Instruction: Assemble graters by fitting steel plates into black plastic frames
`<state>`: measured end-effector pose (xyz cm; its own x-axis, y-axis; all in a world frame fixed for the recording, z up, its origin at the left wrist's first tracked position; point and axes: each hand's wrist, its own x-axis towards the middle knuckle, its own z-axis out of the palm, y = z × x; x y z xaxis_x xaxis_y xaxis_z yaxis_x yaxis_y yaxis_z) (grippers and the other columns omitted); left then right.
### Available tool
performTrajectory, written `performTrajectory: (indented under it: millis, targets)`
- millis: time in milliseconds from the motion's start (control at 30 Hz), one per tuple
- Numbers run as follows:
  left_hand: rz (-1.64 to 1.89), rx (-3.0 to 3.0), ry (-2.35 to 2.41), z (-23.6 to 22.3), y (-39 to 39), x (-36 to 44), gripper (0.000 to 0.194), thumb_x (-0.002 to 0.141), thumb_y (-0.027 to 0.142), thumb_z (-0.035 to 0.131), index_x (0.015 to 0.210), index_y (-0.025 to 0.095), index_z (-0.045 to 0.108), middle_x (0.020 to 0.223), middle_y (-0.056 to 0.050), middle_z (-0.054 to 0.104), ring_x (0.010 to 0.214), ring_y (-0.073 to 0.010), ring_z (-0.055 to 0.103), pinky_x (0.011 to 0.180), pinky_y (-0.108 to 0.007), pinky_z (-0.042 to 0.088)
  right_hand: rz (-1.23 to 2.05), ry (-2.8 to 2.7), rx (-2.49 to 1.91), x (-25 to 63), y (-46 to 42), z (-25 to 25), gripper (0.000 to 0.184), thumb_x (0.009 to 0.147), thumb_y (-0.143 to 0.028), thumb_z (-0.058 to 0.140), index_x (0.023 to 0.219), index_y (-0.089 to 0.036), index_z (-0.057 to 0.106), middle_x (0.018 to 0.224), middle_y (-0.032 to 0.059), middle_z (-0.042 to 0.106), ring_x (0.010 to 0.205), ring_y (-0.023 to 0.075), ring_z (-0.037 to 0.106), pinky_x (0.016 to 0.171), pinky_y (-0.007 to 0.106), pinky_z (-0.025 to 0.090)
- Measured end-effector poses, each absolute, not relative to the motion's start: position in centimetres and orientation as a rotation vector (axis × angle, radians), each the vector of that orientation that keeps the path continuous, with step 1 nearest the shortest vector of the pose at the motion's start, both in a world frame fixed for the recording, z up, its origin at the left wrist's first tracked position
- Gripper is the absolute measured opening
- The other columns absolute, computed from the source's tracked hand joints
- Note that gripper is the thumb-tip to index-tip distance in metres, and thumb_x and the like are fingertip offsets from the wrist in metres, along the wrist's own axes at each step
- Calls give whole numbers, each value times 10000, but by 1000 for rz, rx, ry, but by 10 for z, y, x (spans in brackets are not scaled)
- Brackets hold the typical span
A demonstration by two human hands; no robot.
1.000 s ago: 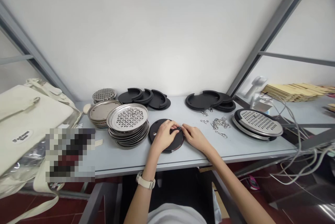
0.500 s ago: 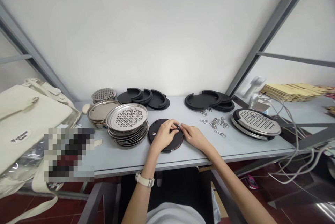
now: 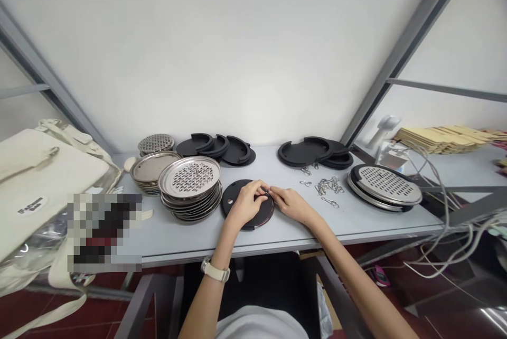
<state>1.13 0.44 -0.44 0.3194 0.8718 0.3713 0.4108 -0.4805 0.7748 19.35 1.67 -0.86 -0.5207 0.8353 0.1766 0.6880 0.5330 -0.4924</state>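
A round black disc (image 3: 233,195) with small holes lies flat on the table in front of me. At its right edge, the fingertips of my left hand (image 3: 249,201) and my right hand (image 3: 288,203) come together in a pinch around a small metal snap hook (image 3: 266,193). My fingers mostly cover the hook. My left hand also rests over the disc. Loose metal snap hooks (image 3: 329,186) lie in a heap to the right of my right hand. Left of the disc rises a stack of round metal grater plates (image 3: 193,178).
Plain metal plates (image 3: 155,167) are stacked behind the graters. Black holders with raised rims (image 3: 304,152) lie along the wall. Black-rimmed grater discs (image 3: 386,186) are piled at right, near hanging white cables (image 3: 447,212). A cream bag (image 3: 51,170) stands at far left.
The view has shifted slightly. My fingertips have closed in more tightly at the disc's right edge, so less of the snap hook shows. The disc stays in place.
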Motion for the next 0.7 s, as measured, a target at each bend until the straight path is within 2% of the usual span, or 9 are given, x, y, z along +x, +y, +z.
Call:
performTrajectory:
  millis: [233,433,700]
  targets:
    - [1068,2042,1119,-4,3,11,150,807,78,554,891,201,544,963,-12,590,858,-141,599,815,-283,509,482,-2382,-1281,192,16,-9,257,986,-261,349,898,-206,584,653,5,612,565,151,552,579,233,320]
    - [1029,1997,1117,-1,1,11,231,815,79,537,982,233,497,1025,-17,602,899,-151,612,832,-295,512,466,-2389,-1288,193,17,-12,261,987,-264,347,892,-207,583,640,5,607,562,154,554,576,238,308]
    - [1050,2057,1051,1,-3,12,258,835,55,456,1004,235,533,1028,-21,599,985,-157,563,907,-316,510,593,-2369,-1223,198,17,-8,290,982,-280,336,900,-205,604,662,1,613,567,151,538,600,241,354]
